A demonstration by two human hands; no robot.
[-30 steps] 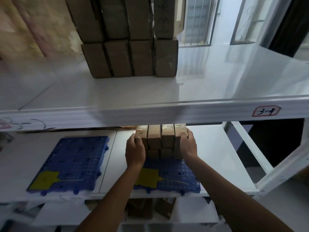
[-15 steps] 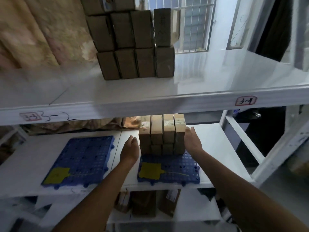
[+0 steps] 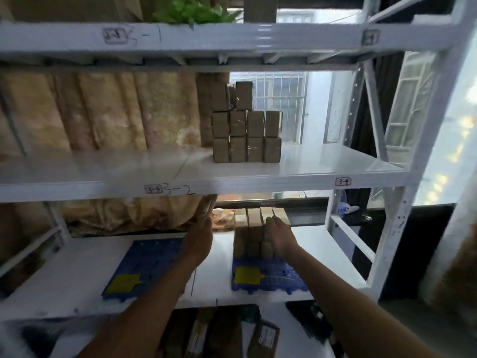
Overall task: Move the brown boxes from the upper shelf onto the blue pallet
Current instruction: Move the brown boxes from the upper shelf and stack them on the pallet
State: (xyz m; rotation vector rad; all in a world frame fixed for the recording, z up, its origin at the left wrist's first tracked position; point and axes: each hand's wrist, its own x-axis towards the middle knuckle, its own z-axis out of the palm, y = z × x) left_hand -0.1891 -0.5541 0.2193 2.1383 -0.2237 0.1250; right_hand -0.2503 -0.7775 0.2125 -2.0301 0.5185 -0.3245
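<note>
Head view looks up a white rack with both my forearms reaching in. On the upper shelf (image 3: 322, 164) a stack of brown boxes (image 3: 246, 136) stands near the middle: two rows of four, with two more on top at the left. Below it, on the lower shelf (image 3: 333, 244), a second blue pallet (image 3: 271, 279) carries a smaller block of boxes (image 3: 251, 232), four across and stacked in two layers. A yellow patch (image 3: 246, 275) lies on that pallet's front left part.

My right hand (image 3: 280, 233) lies against the front right of the block on the pallet, fingers spread and flat, the grip slack rather than closed round any box. My left hand (image 3: 200, 239) is raised clear of the block, to its left, open with the fingers pointing up toward the shelf edge; it has hold of nothing.

Further left on the lower shelf sits another blue pallet (image 3: 144, 267), bare except for its own yellow patch, well apart from the loaded one. A beige curtain (image 3: 103, 112) hangs behind the rack on the left, and a barred window (image 3: 284, 99) shows behind the upper stack. Handwritten labels mark the shelf edges. Motion blur softens much of the picture.
</note>
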